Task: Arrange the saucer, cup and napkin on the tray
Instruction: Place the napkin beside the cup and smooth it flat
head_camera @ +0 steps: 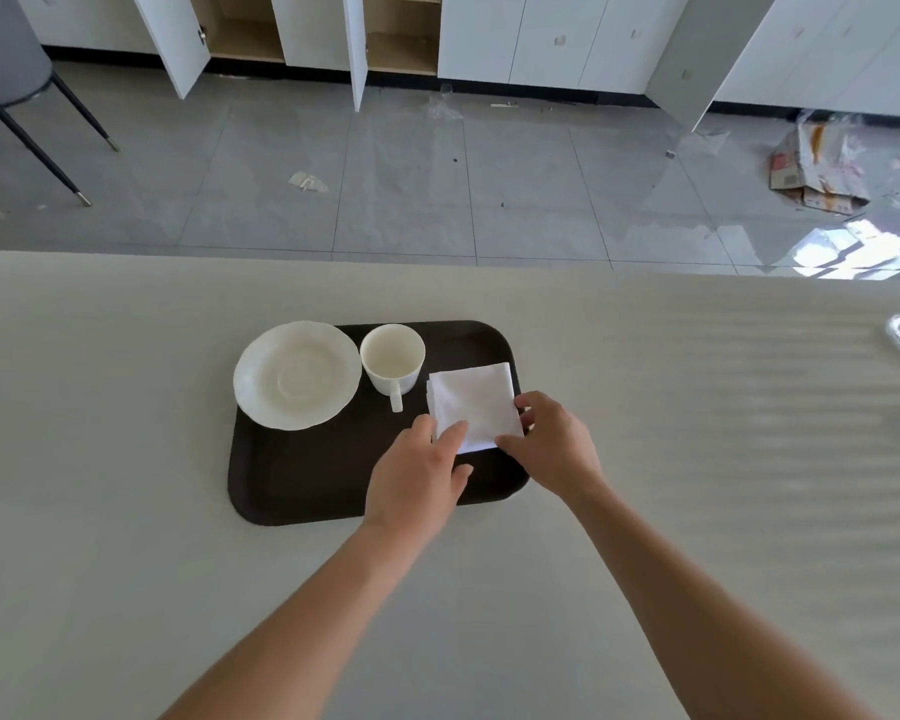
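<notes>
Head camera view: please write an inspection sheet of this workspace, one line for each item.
Surface: pale table, bare around the dark tray.
Job's things: saucer at the tray's far left, overhanging its left edge; empty cup upright beside it, handle toward the person; folded white napkin at the tray's right.
Clutter: nothing seen on the table.
Grippers: left hand and right hand both touch the napkin's near edge with their fingertips.
Cables: nothing seen.
Surroundings: grey tiled floor with paper scraps and flattened cardboard; white cabinets, some doors open; a chair at far left.
</notes>
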### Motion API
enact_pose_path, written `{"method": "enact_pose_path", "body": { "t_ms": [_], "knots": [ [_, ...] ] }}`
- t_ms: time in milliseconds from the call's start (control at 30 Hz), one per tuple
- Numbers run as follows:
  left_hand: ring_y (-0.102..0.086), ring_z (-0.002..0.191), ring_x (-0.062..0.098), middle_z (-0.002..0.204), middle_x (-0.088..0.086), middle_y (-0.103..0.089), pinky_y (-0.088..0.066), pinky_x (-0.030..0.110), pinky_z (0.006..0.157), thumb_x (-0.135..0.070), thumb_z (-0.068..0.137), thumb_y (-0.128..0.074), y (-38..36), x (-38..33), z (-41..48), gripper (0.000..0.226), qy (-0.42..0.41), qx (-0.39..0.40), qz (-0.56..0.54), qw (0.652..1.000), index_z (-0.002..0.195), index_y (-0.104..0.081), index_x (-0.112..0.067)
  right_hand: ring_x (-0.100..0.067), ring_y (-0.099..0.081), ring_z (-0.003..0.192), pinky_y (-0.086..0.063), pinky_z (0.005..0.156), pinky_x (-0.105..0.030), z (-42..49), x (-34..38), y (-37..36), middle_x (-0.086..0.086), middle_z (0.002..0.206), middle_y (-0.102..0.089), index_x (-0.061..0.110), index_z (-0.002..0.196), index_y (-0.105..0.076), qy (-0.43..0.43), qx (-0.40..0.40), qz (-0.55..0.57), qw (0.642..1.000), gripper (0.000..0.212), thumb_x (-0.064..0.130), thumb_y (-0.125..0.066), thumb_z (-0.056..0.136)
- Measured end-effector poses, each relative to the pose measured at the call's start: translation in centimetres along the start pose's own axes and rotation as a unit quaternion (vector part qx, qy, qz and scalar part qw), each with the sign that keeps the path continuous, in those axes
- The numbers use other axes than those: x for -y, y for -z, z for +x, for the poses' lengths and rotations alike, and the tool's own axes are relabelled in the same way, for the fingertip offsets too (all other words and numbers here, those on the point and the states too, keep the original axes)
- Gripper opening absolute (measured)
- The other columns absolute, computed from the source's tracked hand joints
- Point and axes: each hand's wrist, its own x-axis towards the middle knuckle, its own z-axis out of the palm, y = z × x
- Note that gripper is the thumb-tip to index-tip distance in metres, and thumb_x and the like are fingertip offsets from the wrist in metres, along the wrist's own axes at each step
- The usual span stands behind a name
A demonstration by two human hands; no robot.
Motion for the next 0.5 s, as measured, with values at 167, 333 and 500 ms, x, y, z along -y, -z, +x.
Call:
{"method": "enact_pose_path", "body": {
  "t_ms": [167,333,500],
  "knots": [
    [-0.057,0.086,0.019,0.113,0.004,-0.055,-0.051,0.031,0.069,-0.021,0.093,-0.058,-1.1,0.9,0.6,0.031,-0.005,0.006,0.007,1.000,0.124,-0.060,-0.021,-0.021,-0.065,0.080,-0.049,0.067,-0.028,0.3,-0.8,-0.2,0.002,0.092,-0.069,0.019,0.119,-0.065,0.047,-0.015,-0.025,0.998,0.045,0.020,-0.078,0.076],
    [-0.060,0.077,0.023,0.099,0.008,-0.061,-0.055,0.037,0.065,-0.005,0.089,-0.061,-1.5,1.1,1.4,0.018,-0.001,-0.032,-0.009,0.999,0.104,-0.069,-0.009,-0.025,-0.063,0.083,-0.046,0.069,-0.029,0.3,-1.2,-0.7,-0.004,0.096,-0.068,0.015,0.121,-0.065,0.080,-0.041,-0.043,0.995,0.043,0.018,-0.076,0.080],
    [-0.059,0.073,0.022,0.096,0.009,-0.060,-0.054,0.036,0.063,-0.001,0.088,-0.061,-1.8,0.6,1.9,0.014,0.031,-0.073,-0.036,0.996,0.098,-0.068,-0.006,-0.025,-0.064,0.083,-0.052,0.073,-0.030,0.8,-0.9,-0.9,-0.004,0.100,-0.065,0.014,0.121,-0.066,0.080,-0.053,-0.031,0.995,0.040,0.013,-0.073,0.082]
  ]
}}
